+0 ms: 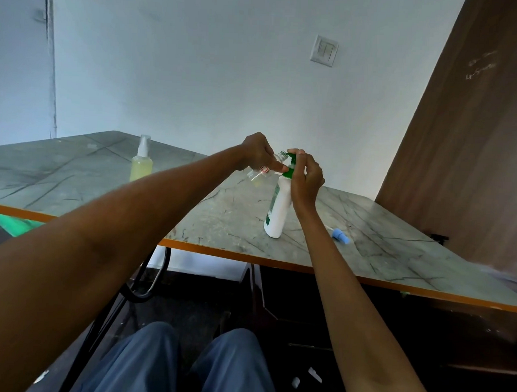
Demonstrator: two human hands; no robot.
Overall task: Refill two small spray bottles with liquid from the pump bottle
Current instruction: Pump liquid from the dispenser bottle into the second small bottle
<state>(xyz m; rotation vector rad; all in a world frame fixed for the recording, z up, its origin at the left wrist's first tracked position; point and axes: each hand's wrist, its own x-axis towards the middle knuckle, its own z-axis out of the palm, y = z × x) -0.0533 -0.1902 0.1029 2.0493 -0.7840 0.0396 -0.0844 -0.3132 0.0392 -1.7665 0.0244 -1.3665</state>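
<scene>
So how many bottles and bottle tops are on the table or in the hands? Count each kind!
Small spray bottles: 2, one with yellow liquid standing on the table, one clear bottle held tilted in the left hand
Pump bottles: 1, white with green pump, right hand on the pump
Loose spray tops: 1, blue
Total: 4

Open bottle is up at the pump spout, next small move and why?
Probably press the green pump head down with the right hand. The left hand holds the small clear bottle tilted, its open neck at the spout, with only a trace of liquid inside. The white pump bottle stands on the table; the blue spray cap lies beside it.
</scene>
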